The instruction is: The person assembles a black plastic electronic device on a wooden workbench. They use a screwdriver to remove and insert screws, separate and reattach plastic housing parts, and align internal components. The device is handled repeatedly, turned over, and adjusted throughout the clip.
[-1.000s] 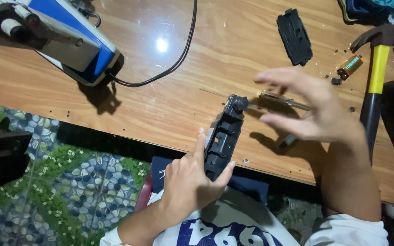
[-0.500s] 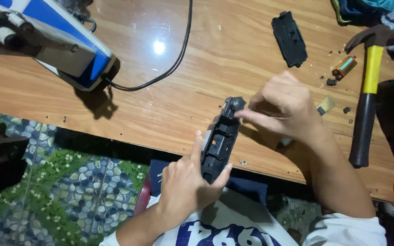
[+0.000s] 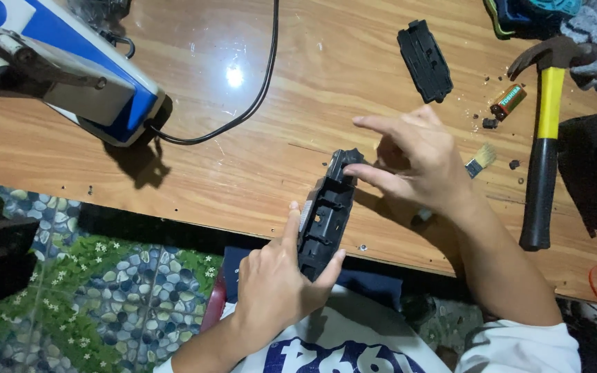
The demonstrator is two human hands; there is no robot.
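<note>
This looks like a makeshift home workbench rather than a proper workshop. A worn wooden tabletop (image 3: 174,173) fills most of the frame, strewn with a yellow-handled hammer (image 3: 544,166) at the right, a small brush (image 3: 479,160), a loose battery (image 3: 508,101) and dark crumbs of debris. A pebble-and-flower patterned floor covering (image 3: 105,304) at lower left suggests a household.
</note>
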